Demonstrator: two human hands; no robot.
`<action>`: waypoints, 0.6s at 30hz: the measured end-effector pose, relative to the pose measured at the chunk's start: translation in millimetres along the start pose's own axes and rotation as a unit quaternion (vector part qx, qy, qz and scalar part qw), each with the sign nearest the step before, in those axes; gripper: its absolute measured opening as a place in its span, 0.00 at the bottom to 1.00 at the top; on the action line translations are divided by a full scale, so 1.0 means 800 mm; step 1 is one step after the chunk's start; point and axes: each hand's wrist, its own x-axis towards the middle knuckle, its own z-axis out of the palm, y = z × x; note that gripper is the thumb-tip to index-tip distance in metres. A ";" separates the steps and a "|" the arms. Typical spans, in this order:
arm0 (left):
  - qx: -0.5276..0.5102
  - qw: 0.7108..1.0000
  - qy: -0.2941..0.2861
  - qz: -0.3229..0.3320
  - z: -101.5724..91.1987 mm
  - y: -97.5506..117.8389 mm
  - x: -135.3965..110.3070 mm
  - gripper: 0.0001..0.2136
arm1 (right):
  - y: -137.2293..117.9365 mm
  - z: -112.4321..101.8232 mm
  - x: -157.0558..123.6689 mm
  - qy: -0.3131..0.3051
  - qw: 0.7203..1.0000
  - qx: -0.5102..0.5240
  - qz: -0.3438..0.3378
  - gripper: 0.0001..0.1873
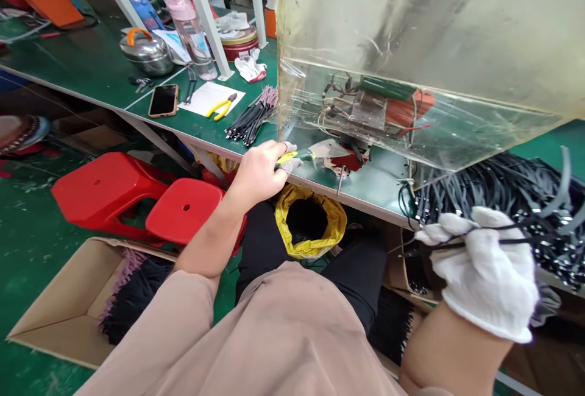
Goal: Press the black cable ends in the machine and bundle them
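Observation:
My left hand (262,170) is bare except for taped fingertips and is closed round a small tool with a yellow and green handle (292,156) at the front edge of the green bench (91,67). My right hand (484,271), in a white cotton glove, is closed on thin black cable pieces (521,239) pulled from a big heap of black cables (503,192) on the bench at the right. A clear plastic guard (411,49) covers a small machine with red and green parts (388,106) just beyond the left hand.
A bundle of cut black wires (249,120), yellow pliers (219,108) on paper, a phone (163,100), a steel pot (146,52) and a pink bottle (192,33) lie on the bench. Below are red stools (137,192), a yellow-lined bin (311,222) and a cardboard box (68,304).

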 end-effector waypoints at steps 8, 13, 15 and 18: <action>0.124 0.990 -0.070 -0.022 0.013 0.023 0.064 0.18 | -0.009 -0.005 -0.008 0.009 0.999 -0.019 -0.027 0.15; 0.074 0.993 -0.085 0.041 0.062 0.049 0.096 0.16 | -0.007 0.001 -0.009 0.002 1.000 -0.006 -0.022 0.15; 0.027 0.992 -0.094 0.084 0.086 0.061 0.094 0.16 | -0.008 0.009 -0.009 -0.016 1.000 0.005 -0.015 0.16; -0.058 0.984 -0.098 0.135 0.105 0.065 0.069 0.14 | -0.012 0.014 -0.012 -0.047 0.999 -0.001 -0.015 0.16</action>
